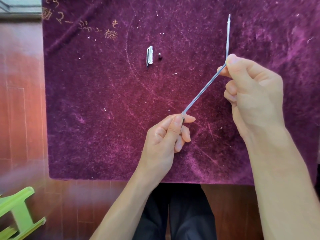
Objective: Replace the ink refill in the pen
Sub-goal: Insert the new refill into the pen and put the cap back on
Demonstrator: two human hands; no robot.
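Likely a home room: reddish wood-plank floor (20,101) at left, a purple velvet cloth (103,118) over the table, green plastic stool (17,213) lower left.

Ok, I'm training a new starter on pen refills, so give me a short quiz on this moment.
1. True or false: the pen cap lies on the purple cloth, in neither hand.
2. The left hand pinches the near end of the slanted refill. What holds its far end? A) the right hand B) the cloth C) nothing
3. Fill in: in the picture, the small dark piece lies just to the ___ of the cap.
Key: 1 true; 2 A; 3 right.
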